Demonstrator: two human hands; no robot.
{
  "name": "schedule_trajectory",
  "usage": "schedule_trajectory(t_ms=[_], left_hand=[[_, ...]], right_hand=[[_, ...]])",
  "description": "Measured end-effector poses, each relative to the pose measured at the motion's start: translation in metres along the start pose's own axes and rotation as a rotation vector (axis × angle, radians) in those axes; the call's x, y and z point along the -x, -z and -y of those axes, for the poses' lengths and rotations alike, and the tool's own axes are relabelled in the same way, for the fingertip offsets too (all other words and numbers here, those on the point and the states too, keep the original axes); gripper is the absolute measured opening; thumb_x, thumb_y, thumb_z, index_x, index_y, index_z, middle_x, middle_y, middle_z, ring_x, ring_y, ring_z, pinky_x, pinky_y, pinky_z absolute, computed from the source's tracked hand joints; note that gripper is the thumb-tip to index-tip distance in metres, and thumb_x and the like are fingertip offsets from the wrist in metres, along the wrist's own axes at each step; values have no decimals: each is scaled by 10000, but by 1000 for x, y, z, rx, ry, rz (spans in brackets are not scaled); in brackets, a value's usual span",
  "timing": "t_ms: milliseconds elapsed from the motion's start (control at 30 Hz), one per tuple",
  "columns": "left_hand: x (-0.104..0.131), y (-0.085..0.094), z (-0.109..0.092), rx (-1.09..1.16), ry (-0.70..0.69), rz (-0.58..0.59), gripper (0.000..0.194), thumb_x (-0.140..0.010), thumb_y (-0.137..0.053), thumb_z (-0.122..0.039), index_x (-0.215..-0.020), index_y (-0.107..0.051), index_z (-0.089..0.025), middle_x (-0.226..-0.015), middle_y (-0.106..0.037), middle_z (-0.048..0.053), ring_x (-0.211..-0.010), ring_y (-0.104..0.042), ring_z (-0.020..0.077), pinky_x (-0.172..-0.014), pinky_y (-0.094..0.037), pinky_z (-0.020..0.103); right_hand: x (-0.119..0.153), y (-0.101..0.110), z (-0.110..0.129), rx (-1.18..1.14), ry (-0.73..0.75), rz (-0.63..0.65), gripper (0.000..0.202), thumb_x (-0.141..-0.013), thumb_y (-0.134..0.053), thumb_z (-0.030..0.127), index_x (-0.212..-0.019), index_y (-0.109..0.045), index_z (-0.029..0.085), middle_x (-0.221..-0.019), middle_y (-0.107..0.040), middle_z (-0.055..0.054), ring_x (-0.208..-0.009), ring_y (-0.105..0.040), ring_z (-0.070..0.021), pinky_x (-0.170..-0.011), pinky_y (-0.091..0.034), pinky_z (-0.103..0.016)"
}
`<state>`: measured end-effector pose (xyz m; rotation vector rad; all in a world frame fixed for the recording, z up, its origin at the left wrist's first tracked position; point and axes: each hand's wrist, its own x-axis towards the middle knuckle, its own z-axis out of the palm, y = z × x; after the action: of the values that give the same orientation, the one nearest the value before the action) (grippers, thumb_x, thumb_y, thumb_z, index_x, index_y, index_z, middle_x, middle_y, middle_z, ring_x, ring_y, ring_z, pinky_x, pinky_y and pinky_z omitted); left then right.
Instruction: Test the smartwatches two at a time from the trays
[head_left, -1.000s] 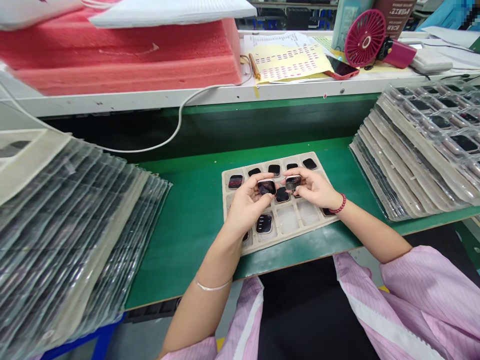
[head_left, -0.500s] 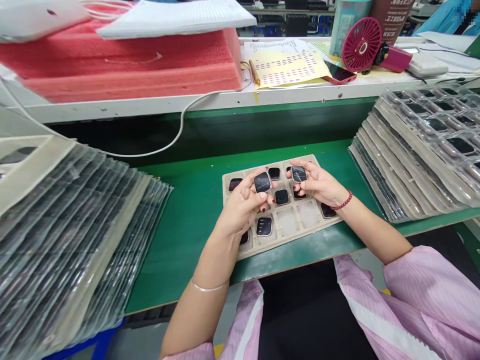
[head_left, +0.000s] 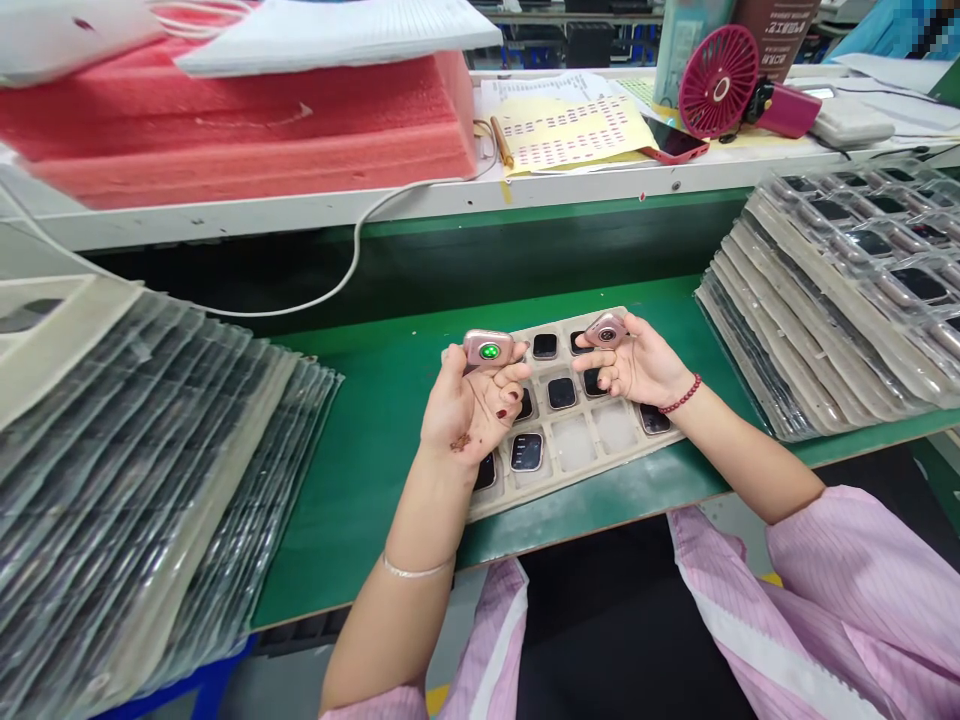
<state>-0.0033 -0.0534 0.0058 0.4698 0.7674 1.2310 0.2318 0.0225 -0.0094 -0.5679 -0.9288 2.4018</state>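
My left hand [head_left: 474, 405] is palm up and grips a pink smartwatch body [head_left: 488, 349] between thumb and fingers, its back facing me with a green sensor light glowing. My right hand [head_left: 636, 362] holds a second pink smartwatch body [head_left: 605, 331], also back side up, its round sensor dark. Neither watch has a strap. Both hands are above a beige compartment tray [head_left: 517, 490]. Several watches lie screen up in the tray; one watch [head_left: 526, 452] in the front row shows a lit menu. Two front pockets hold no watch. My left hand hides part of the tray's left side.
Clear and beige trays [head_left: 150, 480] lean in a stack at left. At right stands another tray stack [head_left: 795, 330] with watches on top. The shelf ahead carries red foam [head_left: 247, 130], papers [head_left: 577, 130], a phone [head_left: 679, 140] and a pink fan [head_left: 718, 82]. A white cable [head_left: 357, 245] hangs below it.
Both watches have been turned over, from screens facing me to backs facing me. My left hand has rolled palm up and shifted slightly left; the green light now shows.
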Motion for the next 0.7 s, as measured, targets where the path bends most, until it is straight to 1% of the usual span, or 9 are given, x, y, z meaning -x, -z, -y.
schedule_trajectory(t_ms=[33,67,100,167,200,267,400,533,700], left_hand=[[0,0,2,-57,-26,12,444,-798,-730,-481,-1032,-682,-107,-793,-737,77,-530,-622,89,-430,-467,144],[0,0,5,-127,-49,21,455,-729,-807,-383,-1072,-666,-119,-836,-742,73,-572,-645,98,-453,-475,145],[0,-1,8,-205,-69,25,515,-671,-849,-283,-1119,-643,-136,-886,-745,70,-622,-670,112,-480,-486,150],[0,-2,15,-356,-112,16,646,-616,-853,-149,-1204,-586,-172,-981,-737,65,-718,-704,140,-528,-499,164],[0,-3,18,-423,-141,6,673,-620,-838,-126,-1232,-563,-184,-1018,-730,66,-759,-714,153,-548,-504,173],[0,-3,23,-533,-205,-8,662,-660,-800,-135,-1266,-539,-193,-1068,-715,71,-823,-723,172,-588,-517,193],[0,-2,27,-688,-282,5,574,-744,-736,-217,-1287,-552,-183,-1039,-714,79,-812,-727,186,-598,-520,223],[0,-1,27,-730,-302,17,513,-765,-711,-238,-1257,-582,-170,-1079,-713,91,-788,-725,177,-600,-525,235],[1,-1,27,-719,-309,16,485,-764,-704,-223,-1232,-597,-158,-1042,-724,84,-771,-723,166,-595,-515,228]], right_hand=[[0,0,-2,49,37,0,371,-1031,-373,455,-1165,-531,148,-1012,-760,-112,-658,-723,-134,-533,-589,-202],[-1,0,-5,108,82,-2,281,-982,-516,374,-1174,-513,169,-1045,-754,-97,-693,-729,-129,-559,-594,-190],[-2,0,-9,171,133,-8,322,-910,-627,284,-1188,-496,188,-1070,-747,-82,-727,-733,-125,-589,-599,-184],[-4,-1,-15,297,231,-32,513,-777,-730,154,-1219,-475,209,-1090,-731,-61,-772,-730,-123,-643,-608,-190],[-4,-3,-18,358,271,-46,564,-743,-739,129,-1234,-473,212,-1085,-724,-55,-779,-725,-124,-656,-610,-199],[-5,-5,-23,483,341,-79,567,-733,-718,117,-1243,-487,205,-1059,-711,-49,-767,-705,-119,-655,-604,-213],[-5,-9,-28,717,474,-120,411,-771,-656,142,-1162,-532,177,-922,-676,-26,-701,-640,-108,-628,-565,-228],[-4,-12,-29,824,517,-119,383,-779,-637,162,-1147,-530,174,-944,-660,-49,-803,-656,-151,-665,-550,-256],[-4,-13,-30,864,548,-112,346,-786,-615,172,-1123,-537,169,-1012,-644,-74,-891,-668,-181,-711,-550,-282]])
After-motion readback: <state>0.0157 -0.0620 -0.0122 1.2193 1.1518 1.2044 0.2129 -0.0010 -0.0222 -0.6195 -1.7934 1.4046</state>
